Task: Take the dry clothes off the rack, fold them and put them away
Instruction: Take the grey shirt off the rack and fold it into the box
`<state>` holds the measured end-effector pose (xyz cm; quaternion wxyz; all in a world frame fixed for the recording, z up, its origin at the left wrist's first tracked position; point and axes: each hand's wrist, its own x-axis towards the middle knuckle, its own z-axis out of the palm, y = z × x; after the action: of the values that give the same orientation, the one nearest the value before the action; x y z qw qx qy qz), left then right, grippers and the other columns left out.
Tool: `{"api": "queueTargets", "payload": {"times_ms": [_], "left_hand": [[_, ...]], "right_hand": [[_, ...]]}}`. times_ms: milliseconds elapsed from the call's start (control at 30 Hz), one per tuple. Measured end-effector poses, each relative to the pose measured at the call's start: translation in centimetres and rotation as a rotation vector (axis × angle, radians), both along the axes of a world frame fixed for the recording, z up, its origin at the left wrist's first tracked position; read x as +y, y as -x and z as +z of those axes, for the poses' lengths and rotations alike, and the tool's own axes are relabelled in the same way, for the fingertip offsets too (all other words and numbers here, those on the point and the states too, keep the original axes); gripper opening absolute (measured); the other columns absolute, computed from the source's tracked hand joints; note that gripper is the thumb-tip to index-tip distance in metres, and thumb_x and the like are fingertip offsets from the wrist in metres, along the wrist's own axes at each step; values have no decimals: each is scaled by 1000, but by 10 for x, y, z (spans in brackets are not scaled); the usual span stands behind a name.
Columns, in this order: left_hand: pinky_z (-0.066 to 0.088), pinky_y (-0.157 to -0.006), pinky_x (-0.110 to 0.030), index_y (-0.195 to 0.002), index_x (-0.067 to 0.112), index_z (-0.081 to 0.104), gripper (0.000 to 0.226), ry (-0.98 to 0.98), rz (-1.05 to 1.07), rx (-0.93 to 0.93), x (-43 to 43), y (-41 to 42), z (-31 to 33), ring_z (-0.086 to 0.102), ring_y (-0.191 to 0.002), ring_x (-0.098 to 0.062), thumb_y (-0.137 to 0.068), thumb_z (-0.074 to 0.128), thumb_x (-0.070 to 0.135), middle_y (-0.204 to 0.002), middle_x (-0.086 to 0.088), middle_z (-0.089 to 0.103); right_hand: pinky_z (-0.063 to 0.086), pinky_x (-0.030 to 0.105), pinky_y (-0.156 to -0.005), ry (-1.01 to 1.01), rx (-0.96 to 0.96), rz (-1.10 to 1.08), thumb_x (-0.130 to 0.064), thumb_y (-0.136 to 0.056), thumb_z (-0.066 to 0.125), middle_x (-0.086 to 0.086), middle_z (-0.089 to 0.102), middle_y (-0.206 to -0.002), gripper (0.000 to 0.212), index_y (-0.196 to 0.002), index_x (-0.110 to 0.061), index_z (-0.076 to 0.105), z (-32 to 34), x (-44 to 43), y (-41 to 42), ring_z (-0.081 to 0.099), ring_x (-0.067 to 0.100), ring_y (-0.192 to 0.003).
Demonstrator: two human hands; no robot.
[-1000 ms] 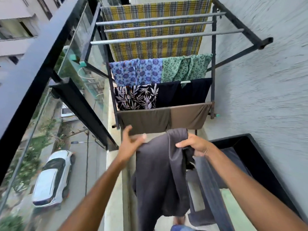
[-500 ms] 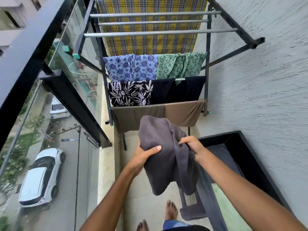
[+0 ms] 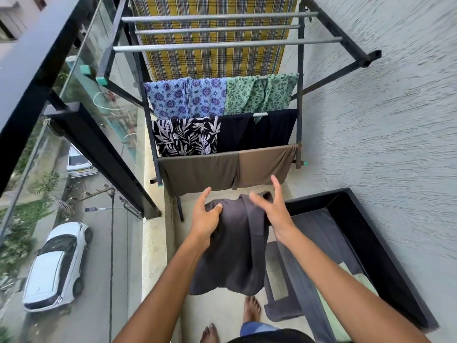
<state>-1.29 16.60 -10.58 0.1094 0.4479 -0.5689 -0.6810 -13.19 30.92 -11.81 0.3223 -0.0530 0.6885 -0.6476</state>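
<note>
Left hand (image 3: 206, 219) grips the grey garment (image 3: 235, 256), thumb on top. My right hand (image 3: 272, 209), pinching it a moment ago, now spreads open against it, before the rack's (image 3: 300, 95) lowest rail.

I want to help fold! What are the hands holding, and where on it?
The left hand pinches the grey cloth at its top left edge, thumb on top. The right hand is spread open at the cloth's top, gripping nothing.

The grey garment (image 3: 237, 248) is matt, soft-looking cloth (faintly fuzzy). The rack (image 3: 222, 45) has dull grey metal rails. The wall (image 3: 383, 144) is rough, ridged plaster; the balcony glass (image 3: 106, 95) is smooth and glossy.
</note>
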Motion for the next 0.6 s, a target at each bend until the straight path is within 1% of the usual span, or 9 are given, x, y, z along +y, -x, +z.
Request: {"api": "queueTargets", "payload": {"times_ms": [67, 133, 200, 233, 300, 433, 500, 567, 600], "left_hand": [[46, -106, -35, -133, 35, 57, 48, -17, -45, -5, -7, -4, -2, 55, -119, -15, -93, 66, 10, -135, -1, 56], [47, -105, -32, -131, 31, 60, 62, 16, -156, 0, -15, -10, -4, 55, -121, -14, -78, 82, 8, -131, 0, 58], [44, -103, -25, -136, 22, 57, 86, 113, -384, -42, -21, -15, 0, 54, -121, -14, -61, 89, -4, -129, 1, 58], [43, -100, -22, -135, 18, 58, 88, 168, -487, -69, -23, -18, 3, 54, -121, -15, -57, 87, -11, -128, 2, 59], [43, -96, -18, -126, 17, 65, 79, 292, -576, -139, -27, -21, 3, 56, -117, -12, -56, 80, -17, -123, 5, 63], [49, -98, -25, -110, 30, 73, 62, 363, -502, -139, -30, -29, 0, 60, -115, -8, -56, 65, 1, -118, 14, 69], [48, -90, -18, -106, 26, 74, 54, 347, -475, -114, -27, -32, -2, 60, -112, -9, -62, 63, -3, -115, 12, 69], [47, -84, -14, -104, 21, 73, 47, 366, -404, -128, -24, -34, -4, 60, -107, -10, -69, 61, -9, -110, 10, 68], [48, -86, -17, -104, 20, 71, 46, 389, -385, -140, -23, -35, -5, 60, -105, -11, -71, 60, -9, -108, 9, 67]], "right_hand": [[29, 28, -114, -38, 159, 166, -19, -75, 88, -23, 24, -155, 109, -155, -47, 18, -7, 3, -18, 23, 0, -143], [40, 36, -114, -80, 196, 167, -2, -73, 84, -14, 36, -156, 106, -148, -54, 30, -21, 1, -26, 36, 8, -141], [46, 46, -110, -1, 92, 64, 10, -75, 71, -1, 53, -145, 88, -136, -50, 50, -28, 2, -23, 51, 20, -132], [45, 49, -109, 75, -10, 8, 14, -78, 65, 6, 57, -141, 79, -131, -44, 57, -30, 3, -19, 55, 25, -129], [44, 49, -111, 198, -175, -53, 15, -88, 57, 10, 59, -140, 62, -125, -34, 63, -31, 4, -14, 58, 27, -127], [49, 44, -107, 65, -137, -91, 5, -100, 49, -1, 60, -139, 48, -124, -34, 63, -28, 2, -18, 61, 18, -122], [50, 40, -106, -35, -52, -111, 1, -101, 50, -10, 56, -138, 54, -136, -39, 54, -22, 2, -20, 57, 12, -124], [41, 31, -112, -128, 113, -60, -1, -102, 48, -19, 44, -141, 61, -146, -42, 42, -16, 3, -24, 44, 3, -131], [33, 25, -114, -169, 205, -17, -1, -103, 46, -22, 39, -142, 62, -150, -40, 39, -14, 3, -25, 36, -1, -133]]}}
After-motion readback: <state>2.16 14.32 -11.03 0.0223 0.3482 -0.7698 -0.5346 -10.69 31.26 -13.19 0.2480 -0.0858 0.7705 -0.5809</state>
